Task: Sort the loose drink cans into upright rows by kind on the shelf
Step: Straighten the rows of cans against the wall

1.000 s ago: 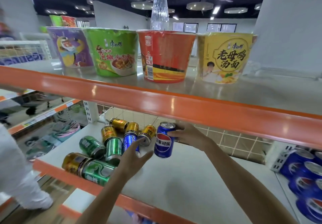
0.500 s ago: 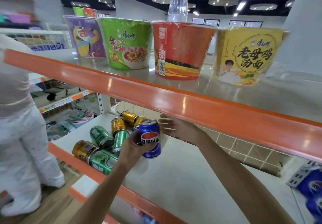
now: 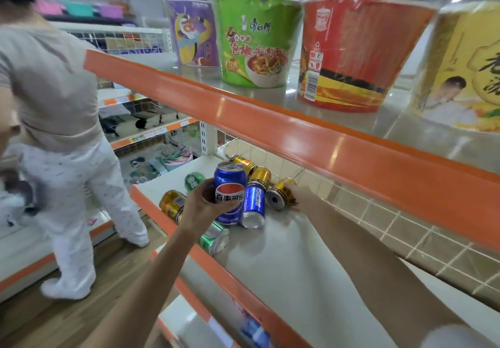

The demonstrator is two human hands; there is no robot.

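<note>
1. Fingers (image 3: 201, 207) of the left hand (image 3: 205, 209) are wrapped round an upright blue Pepsi can (image 3: 230, 193), thumb at its near side, holding it in front of the heap of loose cans.
2. Right hand (image 3: 299, 197) lies at 3 o'clock of that can, its fingers curled over a gold can (image 3: 278, 194) that lies on its side with its base toward the camera.
3. Between the two hands a second blue can (image 3: 254, 205) lies on its side, touching the held can.
4. At 12 o'clock of the held can, two more gold cans (image 3: 261, 175) lie tipped near the wire back grid (image 3: 378, 212).
5. At 9 o'clock a green can (image 3: 193, 181) lies behind the left hand, and a gold can (image 3: 170, 203) rests at the shelf's front edge.
6. At 6 o'clock another green can (image 3: 215, 239) lies on its side, partly hidden by the left wrist.
7. All of them rest on the white shelf (image 3: 284, 266), whose orange front rail (image 3: 205, 261) crosses in front of the left forearm.
8. Overhead, the upper shelf's orange rail (image 3: 297, 131) partly blocks the back of the can shelf; purple, green, red and yellow noodle tubs (image 3: 254, 41) stand on it.
9. At 9 o'clock in the aisle a person in a beige top (image 3: 51, 90) stands.
</note>
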